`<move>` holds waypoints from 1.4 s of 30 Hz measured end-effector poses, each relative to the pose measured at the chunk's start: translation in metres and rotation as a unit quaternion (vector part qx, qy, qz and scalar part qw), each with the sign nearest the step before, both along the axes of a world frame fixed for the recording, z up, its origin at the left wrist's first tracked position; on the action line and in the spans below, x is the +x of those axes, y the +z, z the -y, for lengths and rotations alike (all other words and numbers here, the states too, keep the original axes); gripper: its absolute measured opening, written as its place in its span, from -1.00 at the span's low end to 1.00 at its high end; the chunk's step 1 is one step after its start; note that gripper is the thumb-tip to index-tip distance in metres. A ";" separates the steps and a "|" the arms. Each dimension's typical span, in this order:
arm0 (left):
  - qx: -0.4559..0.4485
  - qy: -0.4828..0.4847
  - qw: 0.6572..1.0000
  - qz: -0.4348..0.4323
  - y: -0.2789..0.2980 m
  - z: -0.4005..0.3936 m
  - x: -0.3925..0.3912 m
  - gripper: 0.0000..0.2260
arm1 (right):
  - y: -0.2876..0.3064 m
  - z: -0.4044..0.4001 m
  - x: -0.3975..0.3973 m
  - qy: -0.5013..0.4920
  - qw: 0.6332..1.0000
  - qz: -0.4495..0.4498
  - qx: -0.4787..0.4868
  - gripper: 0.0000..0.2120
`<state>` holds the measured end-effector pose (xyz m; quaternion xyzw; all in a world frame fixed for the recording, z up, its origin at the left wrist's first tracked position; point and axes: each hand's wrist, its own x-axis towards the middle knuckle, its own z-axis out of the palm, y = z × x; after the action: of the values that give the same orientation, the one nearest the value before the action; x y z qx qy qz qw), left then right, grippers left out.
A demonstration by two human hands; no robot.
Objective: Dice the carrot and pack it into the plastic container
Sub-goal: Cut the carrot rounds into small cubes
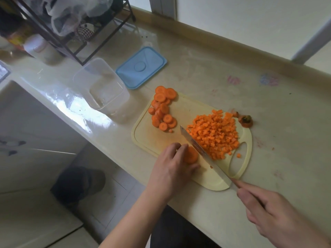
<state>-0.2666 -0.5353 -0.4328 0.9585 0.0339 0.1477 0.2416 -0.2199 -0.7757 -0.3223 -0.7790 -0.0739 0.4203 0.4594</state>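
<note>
Most carrot is diced (214, 134) — slices (162, 109) wait upper left, left hand (174, 164) pinches slice stack (191, 155), right hand (274, 213) grips knife (200, 149); container (102, 85) empty.

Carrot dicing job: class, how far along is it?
Done: a pile of small orange carrot cubes lies on the pale yellow plastic cutting board. In hand: the left hand steadies stacked slices while the right hand works the steel knife. Left: round carrot slices await dicing; the clear plastic container is empty, its blue lid off.

Head view, looking steeply down, close over countertop (206, 72)
</note>
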 end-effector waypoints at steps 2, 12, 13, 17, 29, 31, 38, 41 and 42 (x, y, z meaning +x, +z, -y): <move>0.024 -0.012 0.999 0.023 0.005 -0.004 0.000 -0.58 | 0.005 -0.002 0.001 -0.004 1.000 -0.001 0.005 -0.55; -0.019 -0.136 0.989 0.063 -0.010 -0.005 0.002 -0.83 | 0.015 0.001 -0.008 0.018 0.996 0.078 -0.045 -0.71; -0.023 -0.135 0.989 0.064 -0.011 -0.004 0.002 -0.82 | 0.016 0.001 -0.009 0.015 0.995 0.084 -0.045 -0.77; -0.029 -0.129 0.989 0.064 -0.014 -0.003 0.001 -0.83 | 0.013 -0.001 -0.011 0.014 0.994 0.089 -0.059 -0.80; 0.000 -0.134 0.987 0.087 -0.009 -0.006 -0.002 -0.89 | -0.001 -0.003 0.000 0.009 0.997 0.071 -0.018 -0.64; -0.004 -0.139 0.987 0.079 -0.009 -0.007 -0.002 -0.88 | -0.002 0.001 -0.003 0.013 0.998 0.065 -0.020 -0.59; -0.009 -0.136 0.988 0.077 -0.006 -0.007 0.000 -0.89 | 0.001 -0.003 -0.010 0.033 0.995 0.078 -0.054 -0.64; -0.012 -0.130 0.988 0.082 -0.006 -0.006 0.001 -0.89 | -0.006 -0.014 -0.008 0.046 0.992 0.103 -0.055 -0.64; -0.013 -0.128 0.988 0.083 -0.006 -0.005 0.000 -0.89 | -0.005 -0.018 -0.006 0.049 0.992 0.101 -0.051 -0.69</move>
<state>-0.2664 -0.5300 -0.4392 0.9362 -0.1069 0.1943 0.2727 -0.2258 -0.7576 -0.3270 -0.8354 -0.1359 0.3647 0.3880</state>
